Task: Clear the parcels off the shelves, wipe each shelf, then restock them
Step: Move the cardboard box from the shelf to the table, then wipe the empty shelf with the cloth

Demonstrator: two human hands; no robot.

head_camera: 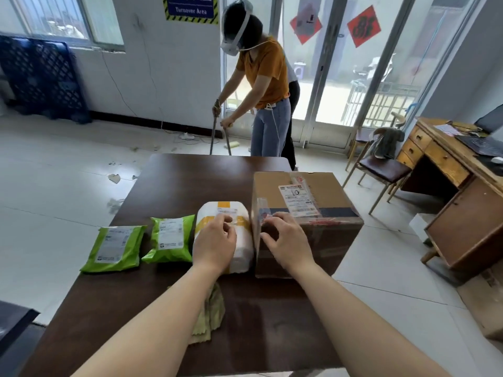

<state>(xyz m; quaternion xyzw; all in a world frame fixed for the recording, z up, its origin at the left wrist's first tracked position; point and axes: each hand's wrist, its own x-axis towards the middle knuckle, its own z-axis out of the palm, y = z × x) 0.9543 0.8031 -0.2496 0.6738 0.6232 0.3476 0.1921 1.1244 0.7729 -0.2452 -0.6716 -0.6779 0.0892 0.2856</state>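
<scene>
- Brown table [174, 186] is carrying a row of parcels running from its left edge to its right edge.
- Green mailer [115, 247] is lying at the left edge, with a second green mailer [171, 239] sitting just beside it.
- Next along, the white parcel [243, 246] with yellow tape is pressing up against the box [330, 235], which is standing at the right edge.
- Left hand [215, 240] is resting on top of the white parcel, fingers curling in toward the thumb; I cannot tell whether they are pinching anything.
- Right hand [285, 240] is sitting on the box's near left corner, fingers spreading and bending, thumb pointing out to the left.
- Cloth [211, 314] is lying crumpled toward the near edge, partly under the left forearm.
- Beyond the far edge, a person [264, 77] in an orange shirt is bending over two long handles.
</scene>
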